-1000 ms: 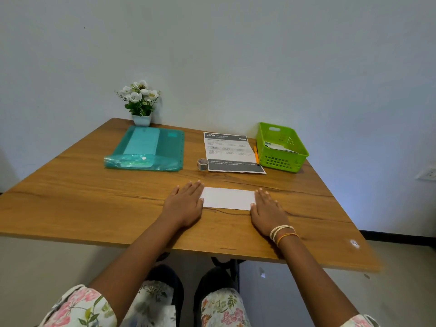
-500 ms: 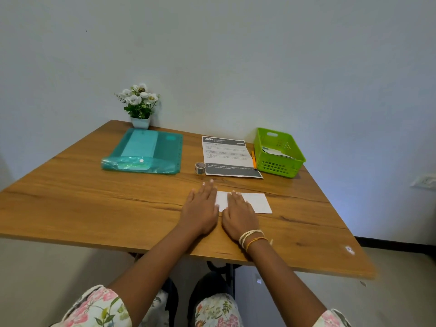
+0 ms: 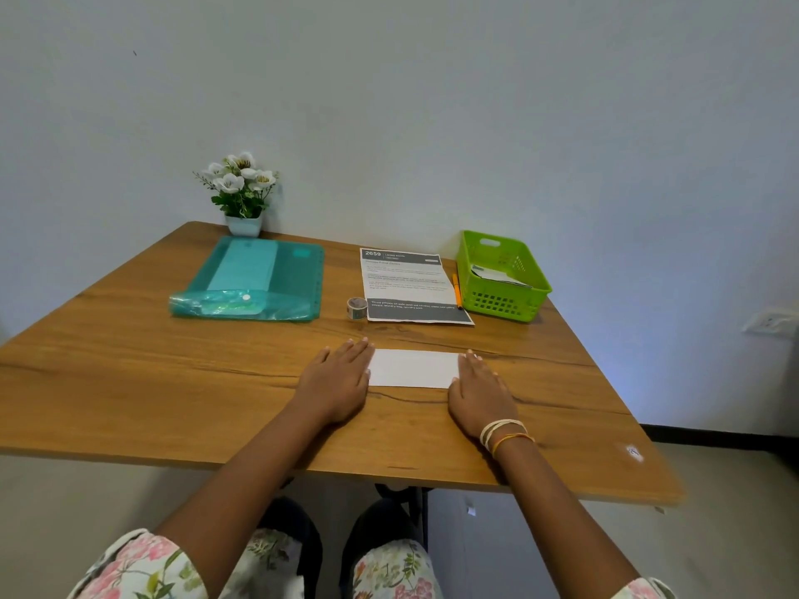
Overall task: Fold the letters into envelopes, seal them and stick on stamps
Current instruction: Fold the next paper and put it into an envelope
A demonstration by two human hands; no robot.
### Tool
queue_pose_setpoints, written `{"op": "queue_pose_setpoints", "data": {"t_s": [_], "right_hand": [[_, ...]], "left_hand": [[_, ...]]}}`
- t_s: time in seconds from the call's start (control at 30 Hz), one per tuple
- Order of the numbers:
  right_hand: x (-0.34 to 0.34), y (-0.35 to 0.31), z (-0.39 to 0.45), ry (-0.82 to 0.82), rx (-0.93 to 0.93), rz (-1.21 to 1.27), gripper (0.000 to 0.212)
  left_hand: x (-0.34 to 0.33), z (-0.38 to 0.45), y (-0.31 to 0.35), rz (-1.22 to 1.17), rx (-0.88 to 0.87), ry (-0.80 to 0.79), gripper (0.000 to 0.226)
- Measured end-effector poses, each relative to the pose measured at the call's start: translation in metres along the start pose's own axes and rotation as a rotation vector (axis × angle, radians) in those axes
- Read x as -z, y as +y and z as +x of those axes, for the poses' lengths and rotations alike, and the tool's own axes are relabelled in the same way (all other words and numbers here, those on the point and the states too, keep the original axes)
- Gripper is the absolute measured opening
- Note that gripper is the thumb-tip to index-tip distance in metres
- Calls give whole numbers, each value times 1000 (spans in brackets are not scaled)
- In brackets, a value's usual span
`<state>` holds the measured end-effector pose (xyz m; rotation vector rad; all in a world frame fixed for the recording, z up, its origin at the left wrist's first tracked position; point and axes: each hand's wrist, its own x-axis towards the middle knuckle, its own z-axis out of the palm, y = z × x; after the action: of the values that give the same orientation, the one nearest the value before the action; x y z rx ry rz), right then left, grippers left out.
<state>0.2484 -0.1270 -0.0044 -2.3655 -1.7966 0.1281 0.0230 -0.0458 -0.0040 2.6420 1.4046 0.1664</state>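
With both palms pressed flat, I see a folded white letter (image 3: pixel 413 368) lying between them on the table (image 3: pixel 129 373).

My left hand (image 3: pixel 339 382) lies spread, fingers straight, over the letter's left end; my right hand (image 3: pixel 480 391) lies equally flat on its right end, neither gripping anything. Farther back sit a teal folder (image 3: pixel 259 278), a small tape roll (image 3: pixel 357 307) just beside a printed sheet (image 3: pixel 406 287), an orange pen (image 3: pixel 456 289), and a green basket (image 3: pixel 503 274) holding papers; a flower pot (image 3: pixel 243 196) stands by the wall.
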Motion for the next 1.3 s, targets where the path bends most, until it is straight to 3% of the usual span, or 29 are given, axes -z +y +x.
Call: {"op": "queue_pose_setpoints", "data": {"t_s": [0.1, 0.17, 0.3, 0.6, 0.77, 0.83, 0.97, 1.1, 1.3], "right_hand": [[-3, -8, 0, 86, 1, -2, 56], [-6, -19, -2, 134, 120, 26, 55], [-8, -41, -3, 71, 288, 36, 51], [-5, -11, 29, 93, -22, 10, 54], [-3, -4, 35, 82, -71, -14, 54], [-4, -10, 33, 149, -67, -32, 55], [-9, -41, 20, 298, 131, 36, 52], [-18, -93, 19, 282, 315, 218, 38], [-33, -150, 42, 264, 360, 281, 34]], "left_hand": [[-1, 1, 3, 17, 7, 2, 54], [-2, 4, 6, 40, 3, -3, 54], [-3, 16, 19, 39, -8, -3, 54], [-5, 15, 13, -71, 12, 58, 54], [-5, 11, 8, -93, -8, 70, 52], [-5, 11, 8, -113, -8, 90, 52], [-3, 7, 1, -219, 22, 195, 47], [4, -5, -26, -279, 88, 281, 40], [22, -30, -83, -328, 227, 392, 40]]}}
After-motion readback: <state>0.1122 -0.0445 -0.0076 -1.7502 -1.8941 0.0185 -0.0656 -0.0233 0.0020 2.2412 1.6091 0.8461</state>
